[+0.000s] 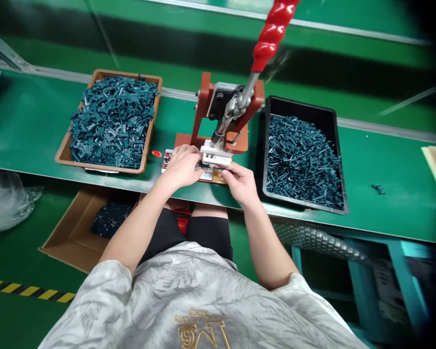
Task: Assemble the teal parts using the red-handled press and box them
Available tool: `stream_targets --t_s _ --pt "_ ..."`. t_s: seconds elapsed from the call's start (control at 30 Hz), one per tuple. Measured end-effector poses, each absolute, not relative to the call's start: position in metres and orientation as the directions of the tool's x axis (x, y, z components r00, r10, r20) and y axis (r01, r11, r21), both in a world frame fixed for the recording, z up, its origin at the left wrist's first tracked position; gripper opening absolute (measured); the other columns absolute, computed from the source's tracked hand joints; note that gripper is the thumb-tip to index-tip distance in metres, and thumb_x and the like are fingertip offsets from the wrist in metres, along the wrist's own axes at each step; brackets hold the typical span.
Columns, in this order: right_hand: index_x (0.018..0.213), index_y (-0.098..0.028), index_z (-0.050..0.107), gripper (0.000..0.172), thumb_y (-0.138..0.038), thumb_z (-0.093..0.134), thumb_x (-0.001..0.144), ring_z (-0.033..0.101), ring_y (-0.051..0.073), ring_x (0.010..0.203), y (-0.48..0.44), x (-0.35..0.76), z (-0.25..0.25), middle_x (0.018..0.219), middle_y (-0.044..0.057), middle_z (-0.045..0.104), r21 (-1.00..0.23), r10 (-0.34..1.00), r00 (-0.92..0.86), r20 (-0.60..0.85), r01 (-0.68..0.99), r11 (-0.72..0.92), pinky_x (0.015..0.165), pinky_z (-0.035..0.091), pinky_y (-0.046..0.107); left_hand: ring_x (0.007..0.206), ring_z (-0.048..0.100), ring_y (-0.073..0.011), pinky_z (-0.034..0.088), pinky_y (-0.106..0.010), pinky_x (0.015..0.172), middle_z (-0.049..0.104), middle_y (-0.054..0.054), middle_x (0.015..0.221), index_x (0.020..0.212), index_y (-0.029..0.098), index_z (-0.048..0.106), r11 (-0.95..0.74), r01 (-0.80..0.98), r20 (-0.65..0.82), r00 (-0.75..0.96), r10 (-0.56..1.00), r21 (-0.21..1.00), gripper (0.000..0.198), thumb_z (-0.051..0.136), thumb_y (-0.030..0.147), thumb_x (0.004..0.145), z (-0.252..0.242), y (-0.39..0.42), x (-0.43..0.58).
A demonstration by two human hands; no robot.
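Note:
A hand press (pixel 227 121) with an orange-red frame and a red twisted handle (pixel 272 39) stands upright in front of me. Under its white pressing block (pixel 216 154) sits a small metal fixture (pixel 206 175). My left hand (pixel 182 166) reaches over the left side of the fixture, its fingers curled and thumb near the index finger; what they hold is hidden. At the right side of the fixture, my right hand (pixel 240 182) has thumb and index finger pinched, on something too small to make out. A small red-tipped clamp lever (pixel 157 153) sticks out left of my left hand.
A brown tray (pixel 148 145) of dark teal plastic parts stands left of the press. Right of it is a black tray (pixel 264 165) of thin teal pieces. Several loose pieces (pixel 378 189) lie on the green table. Below the left edge sits a cardboard box (pixel 67 237).

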State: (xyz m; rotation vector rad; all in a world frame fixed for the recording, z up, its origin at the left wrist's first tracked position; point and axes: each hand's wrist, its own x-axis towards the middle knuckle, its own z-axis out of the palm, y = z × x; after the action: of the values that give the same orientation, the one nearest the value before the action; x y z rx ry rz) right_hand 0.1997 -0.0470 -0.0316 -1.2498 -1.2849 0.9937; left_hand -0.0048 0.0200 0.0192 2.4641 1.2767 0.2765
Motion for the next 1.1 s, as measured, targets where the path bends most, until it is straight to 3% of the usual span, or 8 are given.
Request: stream_targets --t_s 0.2,0.37,0.5,0.6,0.9,1.1 --pt "0.098 -0.022 0.071 0.025 -0.045 0.068 0.090 0.069 0.023 0.082 -0.042 0.199 -0.036 0.092 0.005 0.072 -0.927 0.977 0.092 0.194 0.343 0.152 0.076 0.061 0.037 0.120 0.053 -0.0335 0.036 -0.050 0.113 0.066 -0.011 0.113 0.111 0.019 0.074 -0.552 0.720 0.127 0.555 0.822 0.421 0.026 0.066 0.030 0.088 0.013 0.011 -0.006" --pt "0.099 -0.021 0.069 0.021 -0.040 0.064 0.091 0.070 0.023 0.081 -0.032 0.195 -0.040 0.091 0.006 0.073 -0.915 0.975 0.092 0.202 0.373 0.154 0.078 0.061 0.038 0.121 0.053 -0.0334 0.036 -0.049 0.114 0.067 -0.011 0.114 0.110 0.019 0.075 -0.555 0.710 0.155 0.548 0.822 0.433 0.027 0.066 0.030 0.087 0.010 0.009 -0.006" --pt "0.099 -0.020 0.073 0.019 -0.035 0.065 0.088 0.070 0.027 0.097 -0.023 0.188 -0.042 0.103 0.009 0.075 -0.828 0.953 0.080 0.292 0.520 0.210 0.092 0.058 0.044 0.120 0.053 -0.0330 0.036 -0.049 0.114 0.067 -0.010 0.112 0.111 0.019 0.076 -0.559 0.708 0.157 0.551 0.819 0.431 0.028 0.066 0.029 0.087 0.009 0.010 -0.006" --pt "0.103 -0.019 0.075 0.022 -0.034 0.065 0.090 0.069 0.029 0.106 -0.020 0.182 -0.044 0.109 0.010 0.075 -0.813 0.952 0.048 0.303 0.534 0.231 0.099 0.055 0.047 0.120 0.054 -0.0328 0.037 -0.048 0.113 0.067 -0.011 0.113 0.112 0.019 0.076 -0.559 0.711 0.157 0.550 0.820 0.428 0.029 0.065 0.027 0.087 0.009 0.010 -0.006" --pt "0.104 -0.021 0.075 0.021 -0.029 0.065 0.088 0.068 0.029 0.106 -0.022 0.183 -0.050 0.109 0.011 0.073 -0.727 0.937 0.035 0.347 0.642 0.244 0.099 0.055 0.047 0.122 0.054 -0.0336 0.036 -0.050 0.115 0.067 -0.011 0.113 0.108 0.019 0.076 -0.562 0.715 0.160 0.551 0.819 0.416 0.025 0.064 0.028 0.087 0.007 0.011 -0.007" --pt "0.103 -0.021 0.073 0.022 -0.025 0.061 0.086 0.069 0.030 0.098 -0.021 0.183 -0.044 0.103 0.010 0.075 -0.692 0.918 -0.039 0.396 0.645 0.325 0.094 0.057 0.047 0.126 0.054 -0.0332 0.039 -0.052 0.116 0.066 -0.012 0.120 0.110 0.020 0.075 -0.596 0.682 0.238 0.551 0.800 0.423 0.025 0.063 0.031 0.091 0.008 0.001 -0.009"
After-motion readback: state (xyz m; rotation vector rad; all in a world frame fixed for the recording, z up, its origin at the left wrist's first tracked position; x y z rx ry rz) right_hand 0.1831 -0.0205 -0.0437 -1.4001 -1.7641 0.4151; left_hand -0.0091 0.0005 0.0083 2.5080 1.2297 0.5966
